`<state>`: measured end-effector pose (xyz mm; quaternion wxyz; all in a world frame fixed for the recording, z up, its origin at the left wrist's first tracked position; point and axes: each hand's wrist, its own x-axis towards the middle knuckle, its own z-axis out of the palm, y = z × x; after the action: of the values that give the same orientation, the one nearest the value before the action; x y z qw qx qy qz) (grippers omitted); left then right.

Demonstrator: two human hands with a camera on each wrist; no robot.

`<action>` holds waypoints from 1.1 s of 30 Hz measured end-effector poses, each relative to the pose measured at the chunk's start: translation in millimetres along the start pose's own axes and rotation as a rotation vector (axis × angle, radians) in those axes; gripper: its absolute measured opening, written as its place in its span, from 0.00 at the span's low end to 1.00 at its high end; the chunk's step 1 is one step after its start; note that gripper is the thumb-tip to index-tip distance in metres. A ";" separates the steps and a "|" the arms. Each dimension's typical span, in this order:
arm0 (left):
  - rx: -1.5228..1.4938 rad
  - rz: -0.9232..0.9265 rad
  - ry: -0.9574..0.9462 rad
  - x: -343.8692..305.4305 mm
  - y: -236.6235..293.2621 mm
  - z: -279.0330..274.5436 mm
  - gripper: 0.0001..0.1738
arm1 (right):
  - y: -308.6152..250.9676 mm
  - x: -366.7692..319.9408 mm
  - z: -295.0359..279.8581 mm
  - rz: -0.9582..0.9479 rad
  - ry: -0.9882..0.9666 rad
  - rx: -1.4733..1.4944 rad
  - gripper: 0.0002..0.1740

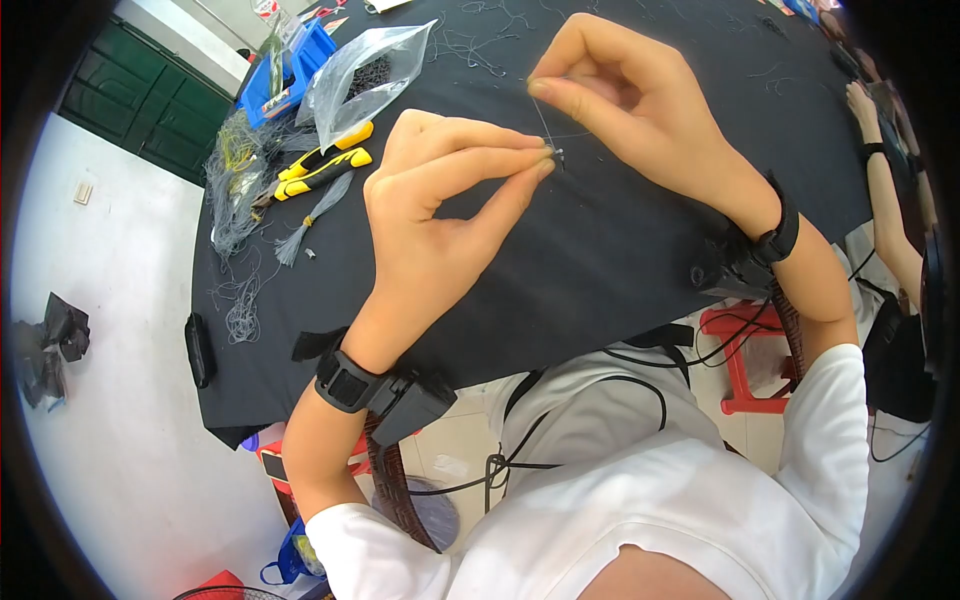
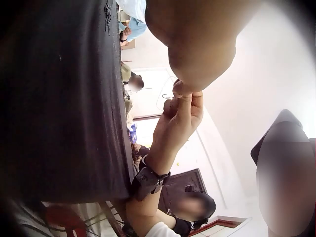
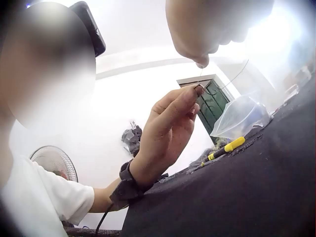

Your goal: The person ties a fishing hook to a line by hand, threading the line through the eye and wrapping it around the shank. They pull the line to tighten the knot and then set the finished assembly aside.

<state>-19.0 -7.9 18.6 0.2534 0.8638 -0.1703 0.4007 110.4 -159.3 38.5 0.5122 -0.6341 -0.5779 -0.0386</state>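
My left hand [image 1: 430, 190] pinches a small dark fish hook [image 3: 211, 93] between thumb and fingertips, over the black-covered table. In the right wrist view the hook's bend sticks out past the fingertips. Thin clear fishing line [image 1: 543, 115] runs up from the hook to my right hand [image 1: 640, 110], which pinches it between thumb and forefinger, up and to the right of the left hand. A loose length of the line [image 3: 237, 74] trails off to the side. The left wrist view shows the right hand [image 2: 175, 121] just beyond the blurred left hand [image 2: 202, 49].
On the table's left lie yellow-black pliers [image 1: 325, 170], a clear plastic bag [image 1: 370, 75], a blue bin [image 1: 290, 80], a bundle of line [image 1: 318, 220] and tangled line [image 1: 240, 310]. Another person's arm [image 1: 885, 200] is at the right. A red stool [image 1: 745, 360] stands below the table.
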 end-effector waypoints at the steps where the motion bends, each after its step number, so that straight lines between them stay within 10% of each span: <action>1: -0.001 0.008 0.007 0.0 0.2 0.0 0.10 | 5.3 -1.3 1.3 -0.018 -0.002 -0.034 0.04; 24: 0.025 0.145 0.196 0.4 -5.8 -1.2 0.12 | 10.0 -18.3 27.4 0.304 -0.254 0.665 0.07; 33: -0.232 -0.077 0.155 -3.5 -2.1 3.1 0.10 | 3.4 -20.1 32.8 0.396 -0.196 0.752 0.09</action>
<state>-18.3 -7.7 13.5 0.3790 0.8012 -0.1621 0.4339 88.6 -149.8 8.1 0.6479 -0.5026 -0.4648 0.3339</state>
